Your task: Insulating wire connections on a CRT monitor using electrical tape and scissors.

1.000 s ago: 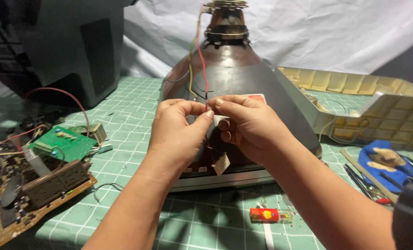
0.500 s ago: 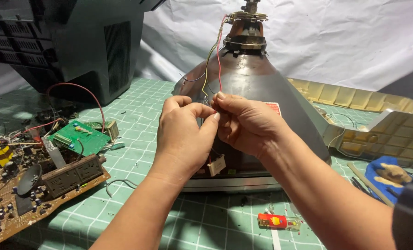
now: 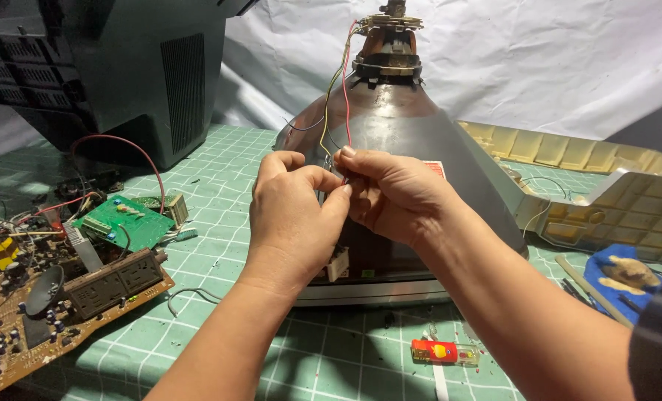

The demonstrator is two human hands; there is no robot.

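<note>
Centrally, thin red and yellow wires [image 3: 343, 96] are pinched by both hands, left hand [image 3: 294, 215] and right hand [image 3: 394, 193], against the dark glass picture tube [image 3: 450, 148] on the green gridded worktop [image 3: 220, 171]; grip unchanged from before, wires kept taut.

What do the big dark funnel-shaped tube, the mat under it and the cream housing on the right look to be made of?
Picture tube: probably glass with a dark matte coating; smooth cone with a soft sheen near the neck.
Mat: looks like soft rubbery plastic, matte green with a printed white grid.
Cream housing: moulded plastic, yellowed, with ribs inside.
</note>
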